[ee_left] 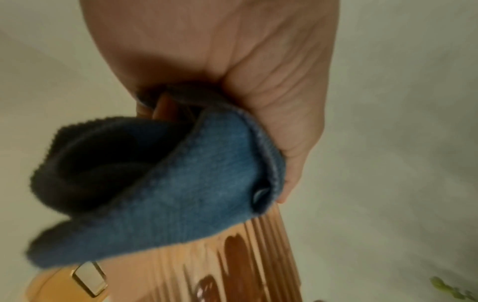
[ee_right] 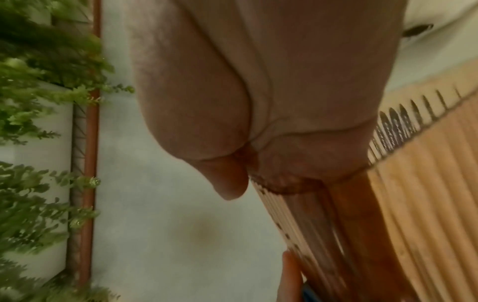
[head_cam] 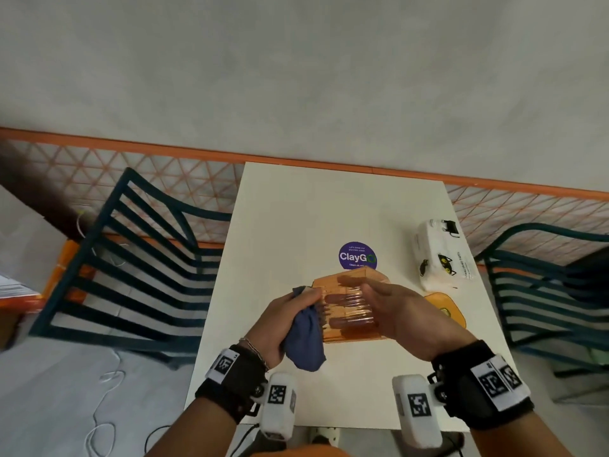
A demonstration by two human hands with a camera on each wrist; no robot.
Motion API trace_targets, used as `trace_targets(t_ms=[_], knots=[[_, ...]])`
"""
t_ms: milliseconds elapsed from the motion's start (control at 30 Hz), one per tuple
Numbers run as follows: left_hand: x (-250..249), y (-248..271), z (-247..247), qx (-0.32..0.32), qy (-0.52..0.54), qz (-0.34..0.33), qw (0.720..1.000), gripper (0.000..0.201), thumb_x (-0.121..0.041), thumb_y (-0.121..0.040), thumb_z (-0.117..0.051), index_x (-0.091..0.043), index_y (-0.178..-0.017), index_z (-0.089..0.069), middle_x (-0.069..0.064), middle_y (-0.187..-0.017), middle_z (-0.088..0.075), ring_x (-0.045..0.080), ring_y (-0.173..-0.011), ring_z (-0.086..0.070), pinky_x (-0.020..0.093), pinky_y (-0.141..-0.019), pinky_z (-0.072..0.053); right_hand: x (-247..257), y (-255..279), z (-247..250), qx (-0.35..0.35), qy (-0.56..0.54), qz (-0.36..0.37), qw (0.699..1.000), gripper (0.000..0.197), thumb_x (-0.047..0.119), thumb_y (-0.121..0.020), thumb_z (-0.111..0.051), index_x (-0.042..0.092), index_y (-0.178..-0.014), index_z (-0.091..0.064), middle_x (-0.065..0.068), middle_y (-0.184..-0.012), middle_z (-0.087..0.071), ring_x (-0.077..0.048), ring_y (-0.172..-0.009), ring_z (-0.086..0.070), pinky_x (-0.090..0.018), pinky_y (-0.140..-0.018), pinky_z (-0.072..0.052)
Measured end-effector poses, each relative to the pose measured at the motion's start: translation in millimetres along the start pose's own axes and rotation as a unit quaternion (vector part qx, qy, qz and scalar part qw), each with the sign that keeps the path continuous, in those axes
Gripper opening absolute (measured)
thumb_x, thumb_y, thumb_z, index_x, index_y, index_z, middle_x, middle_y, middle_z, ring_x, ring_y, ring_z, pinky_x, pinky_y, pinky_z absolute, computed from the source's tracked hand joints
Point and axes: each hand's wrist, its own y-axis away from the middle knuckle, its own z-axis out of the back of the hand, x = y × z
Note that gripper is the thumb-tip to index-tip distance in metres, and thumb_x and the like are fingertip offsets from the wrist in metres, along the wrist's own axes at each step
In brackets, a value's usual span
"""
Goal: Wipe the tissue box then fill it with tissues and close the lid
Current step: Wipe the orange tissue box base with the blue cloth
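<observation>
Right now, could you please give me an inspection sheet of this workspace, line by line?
Surface: white rectangular table, with a round purple ClayGo sticker on it.
Job's things: ribbed translucent orange plastic tissue box, held off the table, lid off; orange lid lies on the table, to the right; white tissue pack with black cat prints lies at the far right; blue cloth is pressed against the box's left side.
Clutter: nothing seen.
Grippers: left hand grips the cloth; right hand holds the box, fingers inside.
Cables: white cord on the floor, left.
Surroundings: dark green slatted chairs on both sides; grey wall behind.
</observation>
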Motion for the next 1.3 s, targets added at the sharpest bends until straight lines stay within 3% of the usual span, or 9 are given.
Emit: trace_targets(t_ms=[167,367,533,633,833,1000,1100,1200,1300], knots=[[-20.9,-0.5,-3.4,-0.050,0.003,-0.058,0.997,0.028,-0.033,-0.074,-0.084,-0.013,-0.088,-0.069,0.011,-0.090,-0.069,0.026,-0.092,-0.066,0.038,-0.084,-0.052,-19.0,-3.5,8.0,-0.060,-0.004,-0.016,0.998,0.034,0.016,-0.107,-0.039,0.008,-0.133,-0.059,-0.013,-0.126,-0.070,-0.041,-0.112,-0.068,-0.058,-0.101,-0.051],[-69.5,-2.1,-29.2,-0.095,-0.088,-0.234,0.964,0.045,-0.031,-0.077,-0.082,-0.021,-0.119,-0.068,0.002,-0.115,-0.074,0.021,-0.110,-0.068,0.037,-0.088,-0.057,-25.9,-20.7,-5.5,-0.074,-0.023,0.007,0.997,0.034,0.014,-0.108,-0.036,0.001,-0.131,-0.058,-0.018,-0.125,-0.070,-0.045,-0.111,-0.067,-0.059,-0.098,-0.052],[-41.8,5.1,-59.6,-0.128,-0.525,-0.438,0.719,0.035,-0.037,-0.096,-0.059,-0.026,-0.129,-0.063,-0.010,-0.121,-0.064,0.003,-0.108,-0.051,0.022,-0.094,-0.047,-16.6,-33.3,-14.9,-0.094,-0.054,0.057,0.992,0.031,0.010,-0.106,-0.040,-0.002,-0.123,-0.063,-0.026,-0.116,-0.071,-0.043,-0.107,-0.069,-0.051,-0.088,-0.060],[-18.9,17.7,-42.0,-0.114,-0.557,-0.461,0.682,0.040,-0.038,-0.095,-0.060,-0.023,-0.131,-0.064,-0.011,-0.122,-0.059,0.009,-0.110,-0.050,0.022,-0.092,-0.048,-20.6,-34.9,-7.3,-0.113,-0.114,0.052,0.986,0.032,0.008,-0.105,-0.039,-0.005,-0.120,-0.064,-0.031,-0.116,-0.069,-0.038,-0.101,-0.072,-0.041,-0.075,-0.062],[-49.6,-8.4,-20.3,-0.211,-0.541,-0.406,0.705,0.028,-0.042,-0.095,-0.057,-0.040,-0.122,-0.068,-0.011,-0.104,-0.060,0.010,-0.097,-0.053,0.037,-0.087,-0.050,-27.2,-51.2,-7.6,-0.120,-0.233,0.013,0.965,0.042,0.011,-0.107,-0.026,-0.006,-0.130,-0.056,-0.025,-0.123,-0.069,-0.040,-0.112,-0.068,-0.051,-0.097,-0.055],[-24.3,4.3,-65.4,-0.194,-0.576,-0.530,0.591,0.028,-0.025,-0.085,-0.071,-0.023,-0.113,-0.072,0.000,-0.111,-0.060,0.023,-0.094,-0.056,0.036,-0.081,-0.046,-8.3,-60.9,1.3,-0.162,-0.320,0.021,0.933,0.032,0.005,-0.101,-0.041,-0.013,-0.120,-0.060,-0.025,-0.101,-0.071,-0.029,-0.078,-0.074,-0.035,-0.067,-0.062],[-8.3,4.6,-40.4,-0.181,-0.488,-0.525,0.673,0.030,-0.022,-0.084,-0.077,-0.021,-0.113,-0.068,-0.002,-0.119,-0.053,0.016,-0.105,-0.061,0.032,-0.087,-0.053,-2.8,-59.2,15.6,-0.181,-0.390,0.006,0.903,0.033,0.008,-0.106,-0.033,-0.013,-0.120,-0.055,-0.026,-0.093,-0.075,-0.032,-0.075,-0.077,-0.036,-0.061,-0.064],[-12.4,-7.2,-32.3,-0.315,-0.333,-0.443,0.770,0.028,-0.030,-0.093,-0.069,-0.023,-0.118,-0.058,-0.009,-0.119,-0.046,0.001,-0.105,-0.059,0.025,-0.081,-0.057,-3.5,-58.7,16.5,-0.162,-0.417,0.000,0.895,0.038,0.008,-0.108,-0.026,-0.014,-0.128,-0.050,-0.031,-0.114,-0.070,-0.039,-0.089,-0.076,-0.047,-0.071,-0.065],[-16.7,-10.7,-57.3,-0.317,-0.357,-0.496,0.725,0.029,-0.029,-0.093,-0.068,-0.016,-0.118,-0.061,-0.003,-0.120,-0.048,0.007,-0.106,-0.058,0.024,-0.083,-0.056,-11.0,-61.6,13.3,-0.173,-0.424,-0.020,0.889,0.039,0.009,-0.107,-0.029,-0.014,-0.133,-0.048,-0.029,-0.115,-0.070,-0.034,-0.084,-0.077,-0.042,-0.069,-0.065]])
